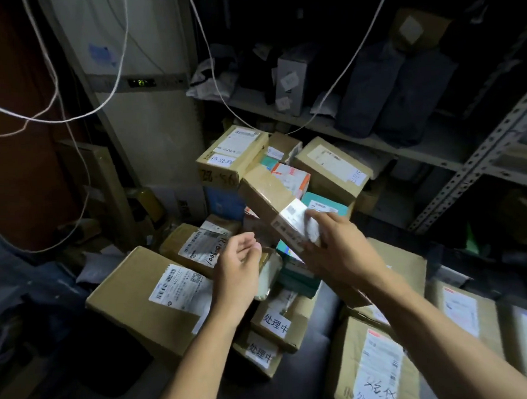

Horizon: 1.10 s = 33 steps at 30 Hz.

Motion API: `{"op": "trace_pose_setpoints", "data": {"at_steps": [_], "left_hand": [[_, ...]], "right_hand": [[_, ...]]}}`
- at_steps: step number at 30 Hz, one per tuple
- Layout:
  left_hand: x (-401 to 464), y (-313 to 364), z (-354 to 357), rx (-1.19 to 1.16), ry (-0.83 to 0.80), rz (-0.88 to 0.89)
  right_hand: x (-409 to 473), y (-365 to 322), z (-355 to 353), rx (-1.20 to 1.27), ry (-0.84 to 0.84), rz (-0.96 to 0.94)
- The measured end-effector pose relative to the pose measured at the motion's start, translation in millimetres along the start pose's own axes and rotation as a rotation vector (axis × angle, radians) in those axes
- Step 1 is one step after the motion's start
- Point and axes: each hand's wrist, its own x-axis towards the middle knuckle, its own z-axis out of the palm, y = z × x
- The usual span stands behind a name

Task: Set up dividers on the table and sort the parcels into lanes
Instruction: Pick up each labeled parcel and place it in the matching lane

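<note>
Your right hand (pixel 335 244) grips the near end of a long brown parcel (pixel 268 199), fingers curled over its white shipping label, so the box tilts up and away from you above the heap of parcels (pixel 291 289), while your left hand (pixel 238 261) hangs just left of it, loosely cupped with the palm up and holding nothing. Under your left wrist lies a large carton (pixel 139 297) with a barcode label; nearer you, between your forearms, small boxes (pixel 272 327) carry handwritten slips reading 处理中, and beyond your hands a box top (pixel 232 152) shows a slip ending in 处理.
</note>
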Motion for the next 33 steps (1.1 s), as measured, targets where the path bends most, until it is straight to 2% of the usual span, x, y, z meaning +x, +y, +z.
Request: {"op": "trace_pose_setpoints", "data": {"at_steps": [5, 9, 12, 14, 16, 18, 22, 28, 33], "left_hand": [[-12.3, 13.1, 30.4, 0.015, -0.001, 0.073], [-35.1, 29.1, 79.2, -0.170, -0.259, -0.024], [-56.0, 36.5, 118.0, -0.124, -0.312, -0.057], [-69.4, 37.6, 137.6, -0.138, -0.328, -0.066], [-83.7, 35.6, 156.4, -0.188, -0.411, -0.091], [-101.3, 32.8, 176.2, -0.209, -0.487, -0.118], [-147.9, 29.7, 212.3, -0.232, -0.607, -0.209], [-223.7, 8.6, 248.9, -0.195, -0.736, -0.231], [-273.1, -10.4, 265.3, -0.160, -0.797, -0.313]], "right_hand": [[-27.1, 6.7, -24.9, -0.022, 0.182, 0.057], [-62.3, 15.4, -40.2, 0.047, 0.257, 0.176], [-97.3, 28.9, -51.5, 0.087, 0.282, 0.251], [-125.3, 44.9, -65.7, 0.177, 0.235, 0.297], [-157.5, 65.4, -82.0, 0.304, 0.201, 0.353], [-194.0, 86.8, -96.2, 0.444, 0.255, 0.437], [-266.1, 121.6, -110.6, 0.572, 0.331, 0.591], [-363.4, 131.5, -95.4, 0.481, 0.294, 0.605], [-411.6, 136.0, -73.9, 0.424, 0.307, 0.658]]}}
